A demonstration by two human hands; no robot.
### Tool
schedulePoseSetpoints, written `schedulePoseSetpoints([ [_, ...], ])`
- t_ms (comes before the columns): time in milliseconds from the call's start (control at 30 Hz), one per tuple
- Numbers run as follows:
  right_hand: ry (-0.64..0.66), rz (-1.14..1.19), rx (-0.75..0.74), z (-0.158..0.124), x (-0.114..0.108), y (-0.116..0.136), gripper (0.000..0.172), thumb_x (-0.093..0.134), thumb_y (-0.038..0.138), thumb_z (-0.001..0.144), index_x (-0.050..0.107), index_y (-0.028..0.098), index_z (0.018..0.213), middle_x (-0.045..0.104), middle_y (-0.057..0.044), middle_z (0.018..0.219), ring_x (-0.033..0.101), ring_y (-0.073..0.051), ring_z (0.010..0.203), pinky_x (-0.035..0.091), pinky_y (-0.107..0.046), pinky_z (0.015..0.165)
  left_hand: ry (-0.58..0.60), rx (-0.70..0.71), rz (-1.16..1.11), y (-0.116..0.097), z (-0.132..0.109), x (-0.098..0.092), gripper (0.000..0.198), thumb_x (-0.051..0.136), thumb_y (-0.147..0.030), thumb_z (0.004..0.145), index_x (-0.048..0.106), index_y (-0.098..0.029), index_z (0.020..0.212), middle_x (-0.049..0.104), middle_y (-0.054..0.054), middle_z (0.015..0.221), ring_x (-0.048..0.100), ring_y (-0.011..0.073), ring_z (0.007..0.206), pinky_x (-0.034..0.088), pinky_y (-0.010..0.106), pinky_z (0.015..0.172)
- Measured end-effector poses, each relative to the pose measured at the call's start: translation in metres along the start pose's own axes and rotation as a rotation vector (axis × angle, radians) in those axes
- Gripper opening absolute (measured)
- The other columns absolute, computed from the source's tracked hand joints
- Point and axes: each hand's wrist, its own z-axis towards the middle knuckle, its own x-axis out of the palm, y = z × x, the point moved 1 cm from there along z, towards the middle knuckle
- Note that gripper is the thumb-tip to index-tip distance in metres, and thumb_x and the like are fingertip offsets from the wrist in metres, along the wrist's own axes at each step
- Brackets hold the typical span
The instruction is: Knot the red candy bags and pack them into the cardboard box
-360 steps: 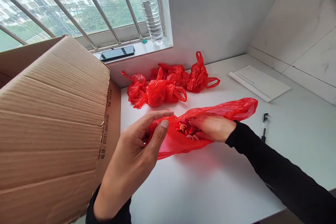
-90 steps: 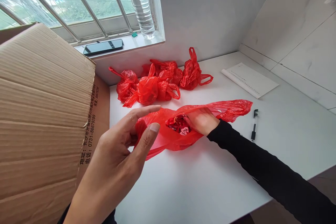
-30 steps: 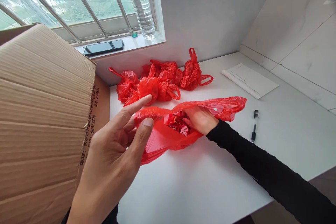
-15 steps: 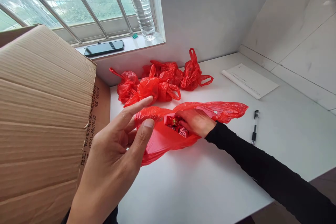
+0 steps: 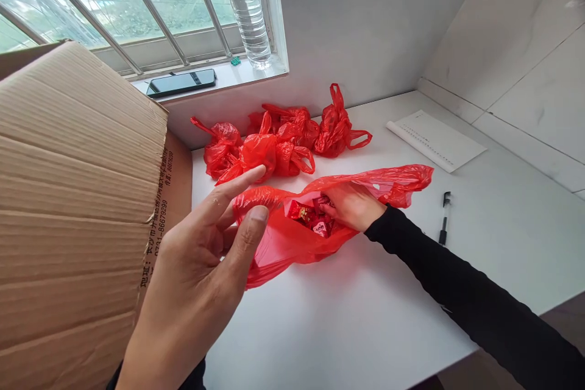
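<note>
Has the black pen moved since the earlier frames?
No. The pen lies as before, just below the paper sheet, right of the red bag.

Snug black long sleeve (image 5: 457,292) runs from four o'clock to my right hand (image 5: 354,204); black cuff (image 5: 197,379) edges my left hand (image 5: 196,280).

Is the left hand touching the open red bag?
Touching. The head view shows the left hand pinching the rim of the open red bag.
</note>
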Motion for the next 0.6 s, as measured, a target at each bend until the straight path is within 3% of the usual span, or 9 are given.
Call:
schedulePoseSetpoints([
  [267,-0.083,-0.025,0.006,0.0016,0.0014,0.0009,0.029,0.044,0.025,0.105,0.065,0.014,0.121,0.071,-0.015,0.123,0.064,-0.029,0.113,0.044,-0.037,0.097,0.004,0.002,0.001,0.0007,0.0025,-0.0014,0.050,0.074,-0.048,0.089,0.066,-0.037,0.137,0.060,-0.004,0.058,0.045,0.0109,0.047,0.037,0.016,0.037],
  [500,-0.095,-0.035,0.052,0.0033,0.0019,0.0032,0.028,0.043,0.019,0.102,0.065,0.011,0.117,0.071,-0.018,0.115,0.065,-0.031,0.101,0.045,-0.037,0.083,0.037,0.012,-0.003,-0.0015,0.0011,-0.0018,0.048,0.074,-0.048,0.089,0.066,-0.039,0.135,0.067,-0.004,0.067,0.044,0.0100,0.049,0.037,0.015,0.037],
  [600,-0.070,-0.013,0.016,0.0009,-0.0013,0.0041,0.026,0.044,0.021,0.102,0.065,0.014,0.114,0.071,-0.015,0.112,0.065,-0.028,0.099,0.044,-0.036,0.081,0.023,0.015,0.004,-0.0011,0.0009,-0.0013,0.048,0.072,-0.047,0.091,0.065,-0.039,0.138,0.069,-0.003,0.068,0.047,0.0105,0.050,0.038,0.015,0.038],
])
